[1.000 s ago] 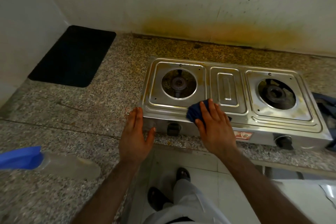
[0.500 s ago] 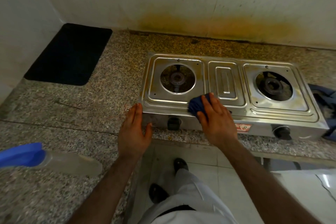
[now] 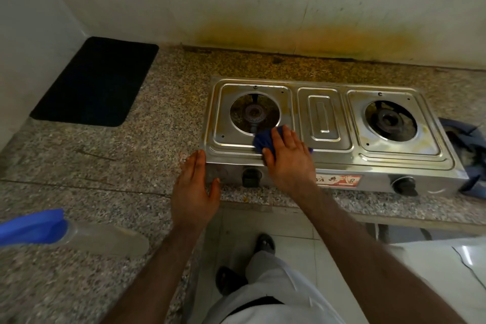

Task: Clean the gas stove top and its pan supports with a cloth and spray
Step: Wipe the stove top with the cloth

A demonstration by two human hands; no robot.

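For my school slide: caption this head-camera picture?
Right hand wipes the stove with a blue cloth.

the stove top (image 3: 326,155) is glossy stamped steel with yellowish stains, its knobs (image 3: 251,177) matt black plastic, the cloth (image 3: 264,141) soft blue fabric, the surface (image 3: 163,139) speckled polished granite, the mat (image 3: 94,81) matt black.

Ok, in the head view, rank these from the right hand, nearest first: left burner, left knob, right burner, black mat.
From the right hand:
1. Left burner, just beyond the fingertips.
2. Left knob, on the stove front; close to the burner's rank.
3. Right burner, far side.
4. Black mat, back-left corner.
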